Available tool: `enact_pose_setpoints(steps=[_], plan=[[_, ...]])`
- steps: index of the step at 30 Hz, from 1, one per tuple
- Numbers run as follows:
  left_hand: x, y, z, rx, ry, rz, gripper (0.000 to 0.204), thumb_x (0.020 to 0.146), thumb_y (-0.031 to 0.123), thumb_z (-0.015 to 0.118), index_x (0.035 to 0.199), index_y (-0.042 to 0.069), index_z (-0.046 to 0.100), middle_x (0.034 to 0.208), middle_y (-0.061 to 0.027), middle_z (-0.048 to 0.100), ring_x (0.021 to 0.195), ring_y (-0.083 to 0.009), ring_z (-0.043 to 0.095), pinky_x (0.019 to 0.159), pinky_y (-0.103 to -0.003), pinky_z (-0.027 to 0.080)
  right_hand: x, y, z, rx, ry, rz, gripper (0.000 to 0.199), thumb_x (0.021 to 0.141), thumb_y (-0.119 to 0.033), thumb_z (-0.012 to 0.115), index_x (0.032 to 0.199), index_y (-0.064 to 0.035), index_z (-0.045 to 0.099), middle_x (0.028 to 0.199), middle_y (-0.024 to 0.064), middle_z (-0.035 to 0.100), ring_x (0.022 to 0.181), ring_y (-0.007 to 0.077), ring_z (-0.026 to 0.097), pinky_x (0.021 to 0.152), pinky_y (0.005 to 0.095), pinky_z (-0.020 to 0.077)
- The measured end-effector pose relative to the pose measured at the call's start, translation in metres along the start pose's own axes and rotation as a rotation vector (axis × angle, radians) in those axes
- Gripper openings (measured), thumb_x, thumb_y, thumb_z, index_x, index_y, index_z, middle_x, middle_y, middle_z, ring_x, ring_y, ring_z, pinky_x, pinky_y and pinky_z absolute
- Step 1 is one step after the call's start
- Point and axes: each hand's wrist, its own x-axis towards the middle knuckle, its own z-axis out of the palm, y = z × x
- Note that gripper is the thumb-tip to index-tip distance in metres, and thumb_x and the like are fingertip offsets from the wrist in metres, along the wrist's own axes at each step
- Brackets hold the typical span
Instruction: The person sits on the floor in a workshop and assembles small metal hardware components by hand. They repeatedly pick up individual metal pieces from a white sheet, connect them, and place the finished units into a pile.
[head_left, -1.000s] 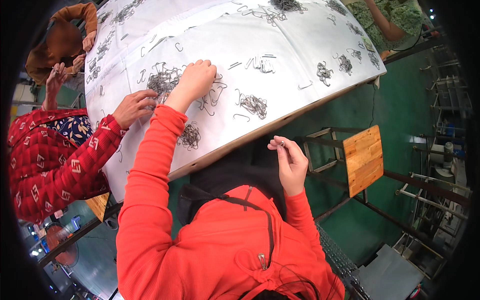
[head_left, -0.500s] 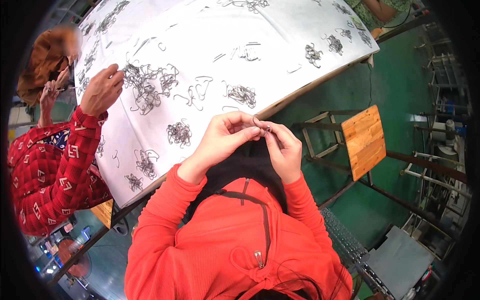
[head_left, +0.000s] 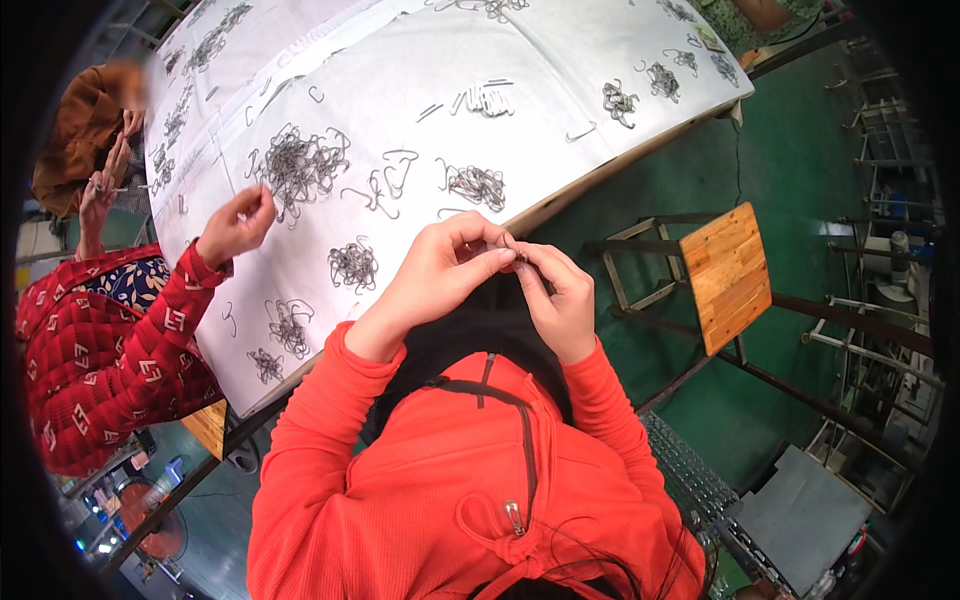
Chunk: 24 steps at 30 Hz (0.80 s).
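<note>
My left hand [head_left: 445, 275] and my right hand [head_left: 562, 305] meet just off the table's near edge, fingers pinched together. Between the fingertips is a small dark curved wire piece [head_left: 508, 242], mostly hidden by the fingers. Both hands grip it. On the white-covered table [head_left: 400, 255], beyond my left hand, lies a small pile of bent wire hooks [head_left: 476, 186]. Another pile of hooks [head_left: 353, 264] rests to the left, and a larger heap of hooks [head_left: 300, 165] lies farther back.
A co-worker's hand [head_left: 238, 226], in a red patterned sleeve, hovers near the large heap. Another person in brown [head_left: 85, 130] works at the far left. Short pale strips [head_left: 488, 99] lie mid-table. A wooden-topped stool [head_left: 725, 278] stands on the green floor at right.
The co-worker's hand in the red sleeve has moved nearer and to the right, uncovering the heap's left side. My hands keep their pinch, shifting slightly.
</note>
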Motion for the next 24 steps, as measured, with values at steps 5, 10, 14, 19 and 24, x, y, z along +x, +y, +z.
enact_pose_setpoints(steps=[5, 10, 14, 19, 24], plan=[[0.000, 0.004, 0.005, 0.356, 0.101, 0.387, 0.010, 0.085, -0.003, 0.064, 0.095, -0.001, 0.066, 0.100, -0.0090, 0.064, 0.090, -0.0197, 0.066, 0.084, -0.029, 0.051, 0.001, 0.004, 0.000, -0.020, -0.006, -0.045, 0.018, 0.086, 0.006, 0.059, 0.103, 0.0041, 0.065, 0.089, 0.0134, 0.068, 0.077, 0.0225, 0.067, 0.068, 0.0298, 0.0533], [-0.001, 0.003, 0.010, 0.405, 0.093, 0.447, 0.015, 0.081, -0.005, 0.066, 0.094, 0.001, 0.067, 0.098, -0.0095, 0.069, 0.090, -0.0219, 0.067, 0.082, -0.031, 0.052, -0.001, 0.012, -0.002, -0.045, 0.009, -0.065, 0.015, 0.085, 0.005, 0.062, 0.099, 0.0036, 0.065, 0.097, 0.0132, 0.067, 0.082, 0.0242, 0.066, 0.070, 0.0313, 0.0527], [0.000, 0.002, 0.011, 0.535, 0.089, 0.474, 0.014, 0.081, -0.004, 0.067, 0.094, 0.001, 0.067, 0.096, -0.0101, 0.070, 0.090, -0.0225, 0.066, 0.080, -0.032, 0.053, -0.004, 0.016, -0.002, -0.055, 0.040, -0.086, 0.012, 0.082, 0.001, 0.066, 0.094, 0.0017, 0.066, 0.100, 0.0112, 0.066, 0.087, 0.0256, 0.063, 0.074, 0.0326, 0.0513], [0.015, 0.022, -0.010, 0.517, -0.199, 0.403, 0.016, 0.077, 0.002, 0.072, 0.093, 0.002, 0.069, 0.096, -0.0084, 0.070, 0.090, -0.0230, 0.066, 0.078, -0.033, 0.052, -0.007, 0.022, -0.003, -0.105, 0.030, -0.040, 0.012, 0.080, -0.003, 0.070, 0.092, -0.0017, 0.070, 0.100, 0.0082, 0.066, 0.091, 0.0244, 0.060, 0.076, 0.0321, 0.0500], [0.104, -0.002, -0.077, 0.911, 0.323, 0.325, 0.018, 0.085, 0.014, 0.066, 0.099, 0.004, 0.070, 0.099, -0.0130, 0.068, 0.087, -0.0252, 0.066, 0.078, -0.034, 0.051, -0.015, 0.024, -0.002, -0.081, 0.020, 0.005, 0.014, 0.080, -0.004, 0.071, 0.093, -0.0038, 0.073, 0.099, 0.0074, 0.066, 0.091, 0.0231, 0.060, 0.076, 0.0323, 0.0502]])
